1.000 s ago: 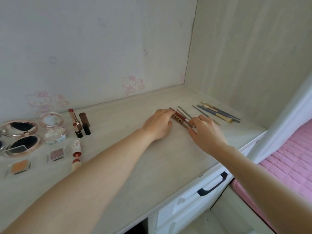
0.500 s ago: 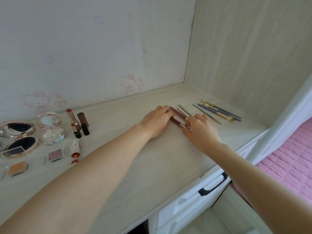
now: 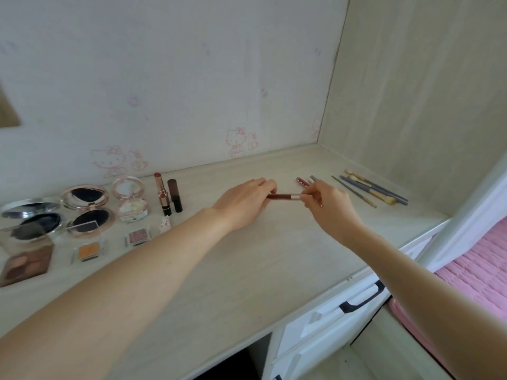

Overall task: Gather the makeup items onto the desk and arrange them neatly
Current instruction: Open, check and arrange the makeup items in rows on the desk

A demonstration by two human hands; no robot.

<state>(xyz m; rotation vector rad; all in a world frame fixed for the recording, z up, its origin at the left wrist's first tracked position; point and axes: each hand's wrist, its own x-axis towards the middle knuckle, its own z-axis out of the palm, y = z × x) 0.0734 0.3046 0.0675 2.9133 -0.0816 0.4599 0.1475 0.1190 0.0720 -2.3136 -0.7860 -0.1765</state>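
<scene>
Here, mid-desk [image 3: 247, 270], the left hand [image 3: 244, 201] and right hand [image 3: 329, 204] each pinch one end of a slim lip pencil [image 3: 284, 196] (light, rigid, probably rolls easily); gripping its ends seems safest, with the brushes [image 3: 370, 187] lying far right.

**Soft daylight, wide-angle bend**

Even, fairly bright light falls from about 3 o'clock. The hands cast only faint shadows on the desk [image 3: 247, 270]. The open compact mirrors [image 3: 83, 196] at 9 o'clock show glare. Edges bow outward; fine detail is slightly soft throughout.
</scene>
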